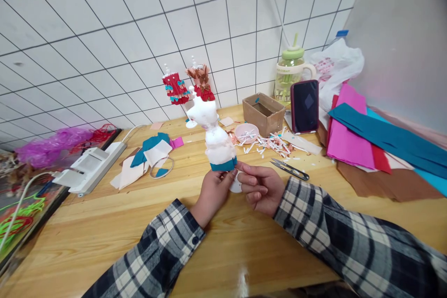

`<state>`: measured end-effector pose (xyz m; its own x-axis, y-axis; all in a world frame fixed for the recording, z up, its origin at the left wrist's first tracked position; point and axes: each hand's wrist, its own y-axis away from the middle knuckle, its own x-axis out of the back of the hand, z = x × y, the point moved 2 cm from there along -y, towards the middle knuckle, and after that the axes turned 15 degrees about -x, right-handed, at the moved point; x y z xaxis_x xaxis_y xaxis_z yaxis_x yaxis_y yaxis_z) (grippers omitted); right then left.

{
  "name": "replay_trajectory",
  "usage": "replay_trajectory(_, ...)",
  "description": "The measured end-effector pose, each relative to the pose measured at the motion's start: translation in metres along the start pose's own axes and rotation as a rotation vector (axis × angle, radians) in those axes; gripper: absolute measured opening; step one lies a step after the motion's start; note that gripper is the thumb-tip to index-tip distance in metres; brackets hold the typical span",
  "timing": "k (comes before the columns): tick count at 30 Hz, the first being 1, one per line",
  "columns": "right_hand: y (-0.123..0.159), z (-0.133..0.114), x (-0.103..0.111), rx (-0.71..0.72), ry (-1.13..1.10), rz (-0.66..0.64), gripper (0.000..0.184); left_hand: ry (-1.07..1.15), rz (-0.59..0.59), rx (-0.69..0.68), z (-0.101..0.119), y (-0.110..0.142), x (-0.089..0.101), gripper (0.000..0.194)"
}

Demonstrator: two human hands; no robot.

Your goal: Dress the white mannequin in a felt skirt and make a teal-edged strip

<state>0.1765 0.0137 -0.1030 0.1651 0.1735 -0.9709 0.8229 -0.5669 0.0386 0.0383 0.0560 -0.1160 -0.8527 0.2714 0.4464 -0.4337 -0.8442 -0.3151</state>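
The left hand (213, 195) is at the lower edge of a small white dress form (211, 125), its fingers pinching the teal strip (223, 165) that wraps the form's bottom. The right hand (262, 188) meets it from the other side, thumb and index finger pressed close together at the strip's right end, the remaining fingers curled in; whether they grip the strip itself is hard to tell. The form stands tilted above the middle of the wooden desk (209, 260), and part of its round white base (236, 183) shows between the hands. Behind it, near the tiled wall (146, 28), are two more little forms, one in a red dress (176, 88) with teal and peach bows, the other in a red dress with a brown ruffled top (199, 76). Thread snips (289, 169) lie just beside the right hand. Beyond them are scattered paper scraps (275, 145), a pink dish (247, 133) holding more bits, an open cardboard box (263, 114), an upright phone (305, 106) and a green-lidded bottle (292, 70). Stacked coloured sheets (352, 130) fill the right side; to the left, a metal-looking ring (161, 177) overlaps teal and pale pieces (145, 158), with a white power strip (92, 167) farther out.
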Motion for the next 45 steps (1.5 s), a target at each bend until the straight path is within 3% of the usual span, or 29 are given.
replay_trajectory(5, 0.001, 0.004, -0.001, -0.059, -0.082, -0.116, 0.022, -0.057, -0.017, -0.094, 0.003, 0.000, -0.001, 0.025)
replay_trajectory(8, 0.001, 0.007, -0.003, -0.051, -0.114, -0.143, 0.020, -0.070, -0.013, -0.111, 0.001, 0.000, -0.002, 0.023)
replay_trajectory(17, 0.000, 0.009, -0.007, 0.009, -0.174, -0.076, 0.031, -0.064, -0.034, -0.139, 0.004, 0.001, -0.005, 0.020)
replay_trajectory(28, 0.000, 0.012, -0.004, 0.002, -0.118, -0.086, 0.019, -0.046, -0.040, -0.153, 0.006, 0.000, -0.007, 0.022)
replay_trajectory(36, -0.001, 0.009, 0.000, 0.014, -0.129, -0.040, 0.015, -0.023, -0.038, -0.071, 0.002, 0.001, -0.004, 0.021)
replay_trajectory(45, 0.000, 0.009, 0.002, 0.047, -0.121, -0.079, 0.019, -0.026, -0.079, -0.127, -0.001, 0.000, -0.004, 0.020)
